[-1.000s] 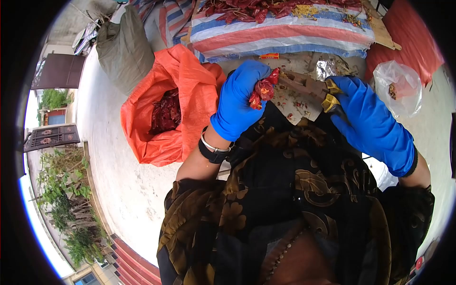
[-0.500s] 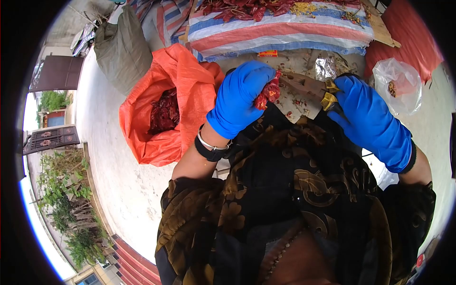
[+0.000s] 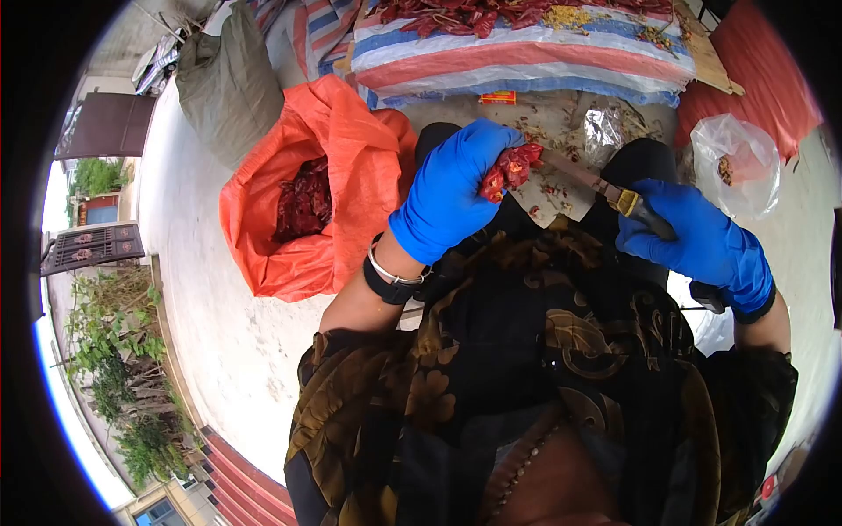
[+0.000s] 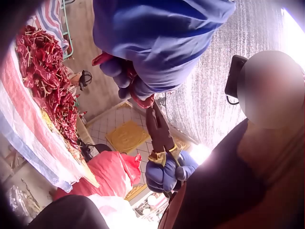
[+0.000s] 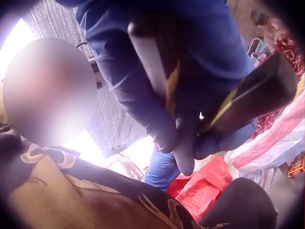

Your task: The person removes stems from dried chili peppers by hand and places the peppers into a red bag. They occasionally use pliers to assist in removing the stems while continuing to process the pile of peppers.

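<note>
In the head view my blue-gloved left hand (image 3: 460, 186) grips a bunch of dried red chilies (image 3: 510, 170), whose ends stick out past the fingers. My right hand (image 3: 693, 235), also gloved in blue, holds heavy shears (image 3: 589, 180) with rusty blades and black-and-yellow handles. The blade tips reach right to the chili ends. In the left wrist view the shears (image 4: 158, 131) point up at the chilies (image 4: 142, 100) under the left glove. The right wrist view shows both dark handles (image 5: 259, 90) spread apart, with gloved fingers (image 5: 185, 148) between them.
An open orange sack (image 3: 250, 232) with dried chilies inside stands at the left. Ahead, a striped sheet (image 3: 526, 70) carries a heap of chilies (image 3: 474, 16). A clear plastic bag (image 3: 745, 180) and a red sack (image 3: 745, 66) are at the right. Chili scraps lie on the floor.
The shears have turned in my right hand, which has shifted slightly right and down. My left hand still holds the chilies, now slightly further right.
</note>
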Demonstrator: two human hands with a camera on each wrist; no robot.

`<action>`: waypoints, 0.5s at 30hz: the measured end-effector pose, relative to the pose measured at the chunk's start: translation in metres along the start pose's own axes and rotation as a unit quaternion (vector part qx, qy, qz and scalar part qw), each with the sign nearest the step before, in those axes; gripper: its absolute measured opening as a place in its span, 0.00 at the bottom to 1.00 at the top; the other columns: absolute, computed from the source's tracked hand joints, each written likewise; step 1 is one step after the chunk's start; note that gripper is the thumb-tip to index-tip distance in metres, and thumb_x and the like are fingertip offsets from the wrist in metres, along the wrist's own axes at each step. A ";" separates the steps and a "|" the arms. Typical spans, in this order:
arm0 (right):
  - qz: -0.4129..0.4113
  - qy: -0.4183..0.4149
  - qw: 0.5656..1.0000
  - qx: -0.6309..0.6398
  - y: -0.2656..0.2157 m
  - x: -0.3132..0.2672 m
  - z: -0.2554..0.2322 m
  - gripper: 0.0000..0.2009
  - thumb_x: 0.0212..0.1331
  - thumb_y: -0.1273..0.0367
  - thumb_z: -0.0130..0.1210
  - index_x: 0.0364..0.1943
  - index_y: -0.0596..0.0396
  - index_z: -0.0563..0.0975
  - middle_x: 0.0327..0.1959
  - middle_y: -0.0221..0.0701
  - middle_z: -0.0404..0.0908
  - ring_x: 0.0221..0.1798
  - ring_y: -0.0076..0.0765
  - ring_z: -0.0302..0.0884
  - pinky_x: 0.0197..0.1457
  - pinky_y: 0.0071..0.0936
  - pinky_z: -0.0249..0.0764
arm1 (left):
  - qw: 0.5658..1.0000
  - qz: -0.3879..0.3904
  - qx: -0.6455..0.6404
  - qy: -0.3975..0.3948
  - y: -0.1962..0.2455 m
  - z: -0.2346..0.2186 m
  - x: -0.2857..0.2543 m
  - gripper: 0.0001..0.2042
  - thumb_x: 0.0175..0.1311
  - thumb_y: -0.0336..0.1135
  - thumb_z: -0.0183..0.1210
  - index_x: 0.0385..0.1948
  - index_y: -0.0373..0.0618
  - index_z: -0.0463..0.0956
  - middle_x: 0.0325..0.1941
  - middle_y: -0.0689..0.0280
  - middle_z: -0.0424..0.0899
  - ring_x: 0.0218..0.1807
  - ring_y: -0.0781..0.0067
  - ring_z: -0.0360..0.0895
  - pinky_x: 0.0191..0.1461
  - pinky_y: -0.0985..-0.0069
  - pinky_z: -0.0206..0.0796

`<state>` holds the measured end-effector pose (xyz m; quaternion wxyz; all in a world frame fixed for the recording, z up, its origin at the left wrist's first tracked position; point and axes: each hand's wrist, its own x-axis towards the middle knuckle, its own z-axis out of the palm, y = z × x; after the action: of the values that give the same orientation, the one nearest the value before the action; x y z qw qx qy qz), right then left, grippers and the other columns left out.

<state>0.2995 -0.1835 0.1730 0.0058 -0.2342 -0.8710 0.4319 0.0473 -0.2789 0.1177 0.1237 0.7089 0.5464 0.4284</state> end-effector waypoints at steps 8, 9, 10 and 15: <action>0.061 -0.058 0.996 0.021 0.002 -0.006 -0.014 0.13 0.49 0.65 0.58 0.34 0.58 0.73 0.28 0.38 0.75 0.33 0.42 0.74 0.38 0.28 0.69 | 0.997 0.025 0.044 -0.053 -0.002 0.003 0.002 0.17 0.43 0.20 0.58 0.39 0.42 0.70 0.31 0.60 0.73 0.33 0.58 0.72 0.37 0.72 0.65; 0.062 -0.060 0.996 0.021 0.001 -0.008 -0.015 0.13 0.49 0.65 0.58 0.34 0.58 0.73 0.28 0.38 0.75 0.33 0.42 0.74 0.38 0.28 0.69 | 0.998 0.019 0.038 -0.056 -0.001 0.003 0.001 0.17 0.42 0.20 0.58 0.39 0.42 0.70 0.31 0.60 0.73 0.34 0.57 0.72 0.37 0.72 0.65; 0.059 -0.037 0.997 -0.017 -0.002 -0.011 -0.016 0.14 0.49 0.64 0.58 0.36 0.58 0.73 0.28 0.38 0.75 0.33 0.42 0.74 0.38 0.29 0.69 | 0.998 0.013 0.032 -0.058 0.000 0.003 0.001 0.17 0.42 0.21 0.58 0.38 0.42 0.70 0.31 0.59 0.73 0.34 0.56 0.72 0.38 0.71 0.65; 0.117 0.009 0.990 -0.082 0.002 -0.033 -0.033 0.18 0.47 0.66 0.60 0.42 0.61 0.72 0.32 0.38 0.76 0.36 0.38 0.75 0.42 0.26 0.69 | 0.988 -0.152 -0.023 0.030 -0.029 -0.016 -0.003 0.10 0.52 0.24 0.58 0.37 0.42 0.70 0.31 0.66 0.77 0.32 0.73 0.75 0.37 0.78 0.67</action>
<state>0.3367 -0.1713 0.1989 -0.0566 -0.3383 -0.8699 0.3544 0.0159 -0.2754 0.1068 0.1871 0.6019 0.6411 0.4379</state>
